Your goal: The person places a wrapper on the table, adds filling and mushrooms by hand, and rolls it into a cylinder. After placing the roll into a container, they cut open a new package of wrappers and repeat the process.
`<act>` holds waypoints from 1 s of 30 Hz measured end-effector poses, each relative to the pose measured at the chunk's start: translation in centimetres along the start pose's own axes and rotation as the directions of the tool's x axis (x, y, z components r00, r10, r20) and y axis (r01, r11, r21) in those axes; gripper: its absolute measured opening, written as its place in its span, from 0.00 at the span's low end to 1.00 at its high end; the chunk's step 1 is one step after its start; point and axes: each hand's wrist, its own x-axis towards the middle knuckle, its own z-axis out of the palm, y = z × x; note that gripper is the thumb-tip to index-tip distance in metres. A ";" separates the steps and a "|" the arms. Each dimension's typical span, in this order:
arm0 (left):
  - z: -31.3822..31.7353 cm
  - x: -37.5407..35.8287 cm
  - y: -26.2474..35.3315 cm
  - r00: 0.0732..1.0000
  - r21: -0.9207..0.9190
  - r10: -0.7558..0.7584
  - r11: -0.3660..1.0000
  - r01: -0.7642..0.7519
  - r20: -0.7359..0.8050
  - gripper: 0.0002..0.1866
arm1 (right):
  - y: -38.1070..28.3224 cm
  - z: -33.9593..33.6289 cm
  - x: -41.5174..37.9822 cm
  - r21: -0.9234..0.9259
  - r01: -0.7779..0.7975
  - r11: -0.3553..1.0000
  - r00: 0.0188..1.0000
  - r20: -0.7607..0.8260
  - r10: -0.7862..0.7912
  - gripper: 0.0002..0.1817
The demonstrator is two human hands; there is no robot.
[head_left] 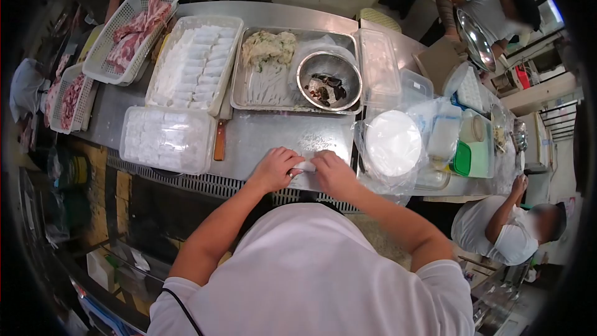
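Between my left hand (277,169) and my right hand (336,174) lies a small white wrapped roll (305,165) on the steel worktop. The fingers of both hands curl over its ends, so much of it is hidden. Just beyond, a metal tray (292,110) carries a mound of pale filling (269,48) and a steel bowl (329,81) with dark pieces in it. Round white wrappers (393,143) are stacked on plastic to my right. Finished-looking white rolls (204,56) fill a white basket at the back left.
A lidded clear box (166,140) and a wooden knife handle (219,141) are on the left. Farther left, white baskets (132,37) hold raw meat. Clear containers (380,68) and a green lid (461,158) crowd the right. Two people in white shirts work at the right.
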 end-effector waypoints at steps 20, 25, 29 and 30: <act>0.5 2.4 -2.3 0.986 0.147 -0.026 0.988 0.050 -0.162 0.20 | -0.5 3.3 3.7 -0.232 -0.145 0.962 0.980 -0.165 0.108 0.29; -1.3 1.0 -1.8 0.951 0.099 -0.161 0.976 0.193 -0.264 0.22 | -0.9 2.9 5.5 -0.173 -0.129 0.976 0.991 -0.047 0.123 0.33; -2.7 -2.3 -2.4 0.889 0.084 -0.275 0.942 0.326 -0.366 0.24 | -0.4 3.4 6.5 0.024 -0.245 0.969 0.969 0.040 0.244 0.29; -2.9 -3.1 -2.6 0.879 0.093 -0.298 0.930 0.355 -0.373 0.24 | -0.6 3.4 6.7 0.123 -0.301 0.946 0.953 0.002 0.303 0.27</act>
